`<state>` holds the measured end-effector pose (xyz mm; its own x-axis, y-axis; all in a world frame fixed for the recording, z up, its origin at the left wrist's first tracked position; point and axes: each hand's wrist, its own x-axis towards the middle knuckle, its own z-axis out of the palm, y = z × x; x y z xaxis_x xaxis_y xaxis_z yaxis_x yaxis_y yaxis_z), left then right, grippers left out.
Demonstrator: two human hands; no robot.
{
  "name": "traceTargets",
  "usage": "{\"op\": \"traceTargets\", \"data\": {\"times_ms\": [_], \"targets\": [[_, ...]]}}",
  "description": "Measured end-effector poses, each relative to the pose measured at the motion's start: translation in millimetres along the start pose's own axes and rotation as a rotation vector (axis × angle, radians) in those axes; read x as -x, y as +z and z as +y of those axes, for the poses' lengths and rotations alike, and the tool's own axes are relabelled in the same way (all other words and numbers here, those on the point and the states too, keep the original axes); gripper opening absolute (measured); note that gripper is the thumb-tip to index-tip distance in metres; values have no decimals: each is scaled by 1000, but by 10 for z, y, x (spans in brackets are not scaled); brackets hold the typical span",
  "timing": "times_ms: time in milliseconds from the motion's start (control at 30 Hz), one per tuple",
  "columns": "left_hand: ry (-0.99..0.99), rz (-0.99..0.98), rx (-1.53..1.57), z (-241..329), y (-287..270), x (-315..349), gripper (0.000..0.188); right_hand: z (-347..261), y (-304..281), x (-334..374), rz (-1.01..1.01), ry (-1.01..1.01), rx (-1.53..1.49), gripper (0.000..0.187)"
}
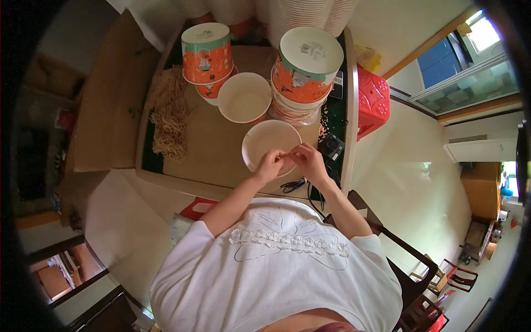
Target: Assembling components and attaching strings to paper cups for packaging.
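In front of me a round white paper tub (266, 139) stands with its open mouth up. At its near rim my left hand (270, 166) and my right hand (308, 164) meet, both with fingers pinched together. Whatever lies between the fingertips is too small to make out. Just beyond stands another open paper tub (244, 97), pale inside. To the left lies a tangled bundle of beige string (169, 113). Upside-down orange and green printed tubs are stacked at the back left (207, 54) and back right (308, 63).
A raised wooden border (347, 119) edges the table, with brown cardboard (204, 155) laid on it. A small black device (332, 146) and a dark cable (293, 185) lie at right, near scattered small beads (324, 123). A red stool (372, 99) stands beyond the right edge; a large cardboard box (108, 94) stands left.
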<state>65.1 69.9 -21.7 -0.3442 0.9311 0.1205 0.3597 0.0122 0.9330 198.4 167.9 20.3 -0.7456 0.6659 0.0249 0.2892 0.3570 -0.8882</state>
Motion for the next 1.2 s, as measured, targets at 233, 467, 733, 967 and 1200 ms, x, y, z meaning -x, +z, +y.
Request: {"op": "traceTargets", "data": {"times_ms": [233, 467, 733, 967, 1200], "targets": [[-893, -229, 1036, 27, -128, -95, 13, 9, 223, 158, 273, 70, -137, 8], [-1011, -175, 1186, 109, -124, -156, 12, -35, 260, 211, 383, -7, -141, 12], [-1052, -18, 1192, 54, -86, -180, 9, -26, 284, 200, 344, -83, -53, 21], [-936, -113, 1069, 48, -155, -148, 6, 93, 252, 158, 273, 4, -165, 16], [-760, -174, 787, 131, -206, -147, 8, 136, 163, 113, 139, 247, -263, 8]]}}
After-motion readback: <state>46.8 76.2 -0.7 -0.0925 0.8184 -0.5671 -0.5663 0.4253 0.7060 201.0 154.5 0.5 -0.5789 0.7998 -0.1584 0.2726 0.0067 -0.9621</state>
